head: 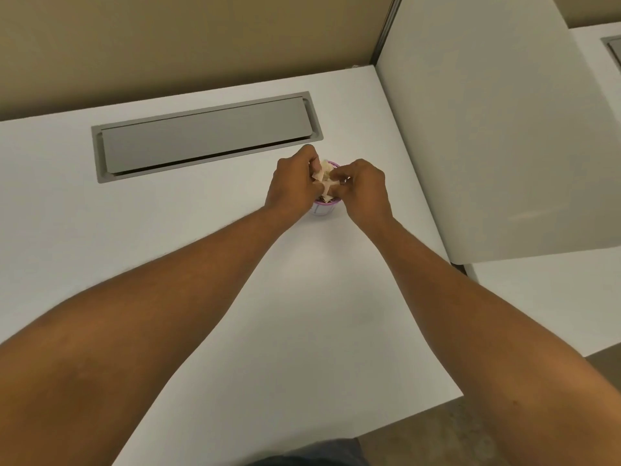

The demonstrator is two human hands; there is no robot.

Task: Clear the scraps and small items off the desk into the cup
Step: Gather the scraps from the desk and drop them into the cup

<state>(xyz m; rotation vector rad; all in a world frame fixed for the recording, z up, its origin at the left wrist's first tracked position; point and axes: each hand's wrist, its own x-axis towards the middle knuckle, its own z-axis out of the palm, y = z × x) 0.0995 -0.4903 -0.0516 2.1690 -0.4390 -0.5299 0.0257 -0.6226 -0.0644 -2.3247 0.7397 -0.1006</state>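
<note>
fingers of the left hand (295,183) and right hand (364,188) were pinched on pale paper scraps (324,176) over a small cup (323,210), right of the frame's middle, on the white desk (168,230).

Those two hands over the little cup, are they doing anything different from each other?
The left hand reaches farther back, its knuckles close to the grey hatch; the right hand sits nearer the person. The left hand hides the cup's left side; the right hand hides its right rim. Shared: both are curled with fingers pinching the pale paper scraps at the cup's mouth.
</note>
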